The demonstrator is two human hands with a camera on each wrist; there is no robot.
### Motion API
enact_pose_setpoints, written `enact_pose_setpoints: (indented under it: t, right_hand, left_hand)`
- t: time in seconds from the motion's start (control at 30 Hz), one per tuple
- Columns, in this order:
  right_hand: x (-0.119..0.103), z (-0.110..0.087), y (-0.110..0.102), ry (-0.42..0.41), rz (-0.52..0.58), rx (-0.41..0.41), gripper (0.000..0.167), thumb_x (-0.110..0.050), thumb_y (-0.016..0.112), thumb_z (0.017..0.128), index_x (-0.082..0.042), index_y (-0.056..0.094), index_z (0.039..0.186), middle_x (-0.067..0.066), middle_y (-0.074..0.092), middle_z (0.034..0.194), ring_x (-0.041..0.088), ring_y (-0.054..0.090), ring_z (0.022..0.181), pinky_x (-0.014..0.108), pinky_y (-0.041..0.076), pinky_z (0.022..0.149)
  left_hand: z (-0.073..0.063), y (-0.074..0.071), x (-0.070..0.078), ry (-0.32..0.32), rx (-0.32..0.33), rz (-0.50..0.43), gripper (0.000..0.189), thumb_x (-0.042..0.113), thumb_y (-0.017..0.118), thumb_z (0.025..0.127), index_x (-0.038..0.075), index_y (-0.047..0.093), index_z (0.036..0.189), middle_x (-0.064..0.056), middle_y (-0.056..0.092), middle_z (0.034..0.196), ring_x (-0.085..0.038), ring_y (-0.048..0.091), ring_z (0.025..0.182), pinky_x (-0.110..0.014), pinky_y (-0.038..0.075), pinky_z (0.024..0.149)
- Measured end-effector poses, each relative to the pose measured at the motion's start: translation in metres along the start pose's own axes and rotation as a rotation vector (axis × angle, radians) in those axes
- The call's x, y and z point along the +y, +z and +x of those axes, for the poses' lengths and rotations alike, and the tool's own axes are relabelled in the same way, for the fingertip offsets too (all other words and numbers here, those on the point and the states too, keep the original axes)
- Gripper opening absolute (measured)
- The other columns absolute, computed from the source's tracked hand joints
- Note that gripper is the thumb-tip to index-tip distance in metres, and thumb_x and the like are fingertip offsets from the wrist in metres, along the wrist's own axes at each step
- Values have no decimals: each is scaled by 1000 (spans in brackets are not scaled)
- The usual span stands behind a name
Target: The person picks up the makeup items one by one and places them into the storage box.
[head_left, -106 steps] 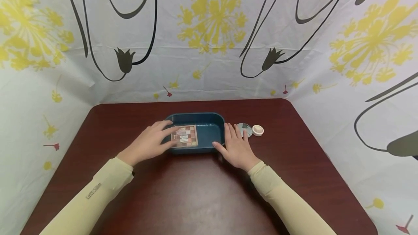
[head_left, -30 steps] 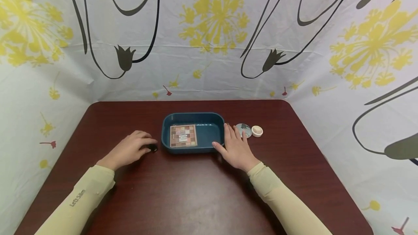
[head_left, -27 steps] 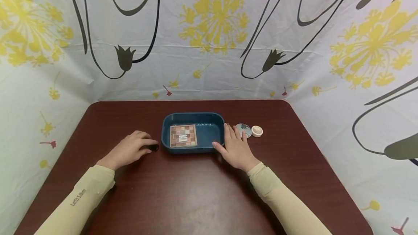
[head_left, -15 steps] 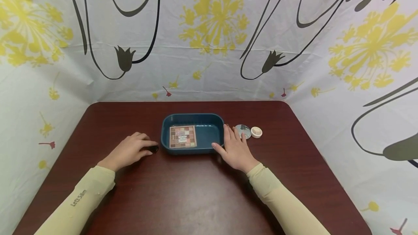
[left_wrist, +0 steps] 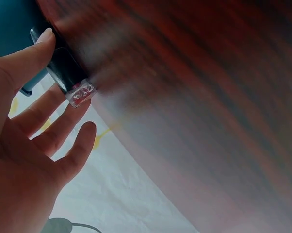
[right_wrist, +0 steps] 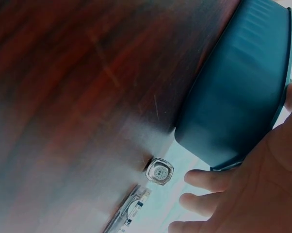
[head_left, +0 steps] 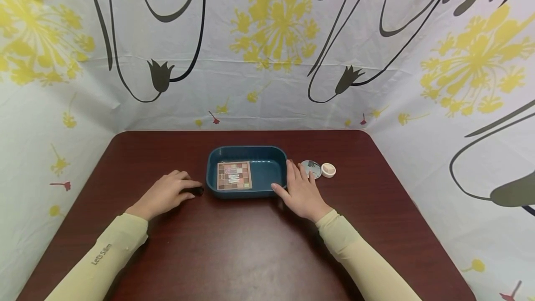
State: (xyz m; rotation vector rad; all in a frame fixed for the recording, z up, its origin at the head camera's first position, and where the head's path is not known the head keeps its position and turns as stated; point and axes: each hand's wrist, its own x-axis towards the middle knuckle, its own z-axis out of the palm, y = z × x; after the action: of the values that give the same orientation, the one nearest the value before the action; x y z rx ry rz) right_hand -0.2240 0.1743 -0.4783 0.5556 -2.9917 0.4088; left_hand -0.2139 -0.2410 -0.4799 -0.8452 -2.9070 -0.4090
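With the palette [head_left: 234, 175] already in the tray [head_left: 251, 194], the black tube [left_wrist: 66, 70], not yet in, is pinched beside it by the left hand [head_left: 166, 193] (the right hand [head_left: 304, 195], fingers spread, is rested against the tray).

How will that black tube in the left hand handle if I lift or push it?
The black tube is probably stiff, as its body looks straight. Its glossy surface may feel slippery in the left hand. Its clear end looks squared, which might limit rolling, though I can't make out the whole cross-section.
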Motion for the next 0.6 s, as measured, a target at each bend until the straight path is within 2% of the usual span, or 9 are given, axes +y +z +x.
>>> enact_pose_setpoints:
  t: [0.2, 0.37, 0.6]
  right_hand:
    - [-1, 0, 0, 1, 2, -5, 98, -76, 25, 96, -4, 13, 161, 15, 24, 164, 39, 19, 149, 66, 15, 115]
    - [-1, -1, -1, 3, 14, -8, 97, -75, 27, 97, -5, 12, 161, 14, 23, 164, 40, 20, 149, 66, 14, 115]
    - [-1, -1, -1, 4, 15, -5, 98, -76, 26, 96, -5, 13, 161, 14, 24, 164, 40, 20, 149, 67, 16, 114]
  left_hand:
    - [0, 0, -1, -13, -4, -19, 39, 20, 83, 85, 18, 74, 122, 2, 63, 104, -20, 57, 97, -44, 51, 84]
    - [0, -1, 0, -5, -1, -34, 30, 18, 83, 85, 15, 76, 114, 2, 64, 101, -20, 59, 93, -43, 53, 81]
    - [0, 0, 1, -3, 1, -32, 28, 17, 83, 85, 15, 76, 112, 3, 65, 100, -19, 60, 93, -44, 54, 81]
